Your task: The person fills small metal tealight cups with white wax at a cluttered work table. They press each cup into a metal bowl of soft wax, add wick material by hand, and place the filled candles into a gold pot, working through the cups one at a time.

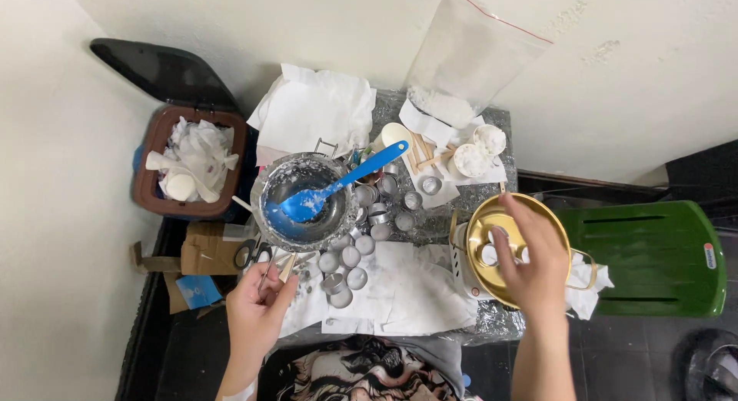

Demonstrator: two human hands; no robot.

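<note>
A: What is the right grip (530, 259) doing?

B: It is reaching down into the gold pot (483, 216), fingers curled loosely together over the pale round pieces (487, 253) sitting inside. I cannot tell whether it is actually pinching one of them or only touching.

A: And the left grip (257, 305)?

B: It is closing finger and thumb on a thin stick (267, 273), holding it upright just ahead of the palm. Right beyond that grip the scissors (251, 252) are lying, and further ahead the steel bowl (302, 201) is sitting with a blue spatula (338, 184) resting in a blue smear.

A: Which step is this, in your judgement?

B: It looks like the wax stage of candle making: the right grip is tending the pieces in the pot while the left is keeping the stick ready. The small tin cups (350, 262) are standing between the two grips, on the white cloth (400, 286) over the table (492, 324), and they are looking pale inside.

A: What is the next move calling for?

B: Probably a careful lift straight up out of the pot, keeping the wrist off the rim, and a steady left grip so the stick is not slipping.

A: Anything else nearby?

B: A bin (188, 166) of crumpled paper is standing well to the left of the left grip, and a green chair (653, 255) to the right of the right one.
</note>
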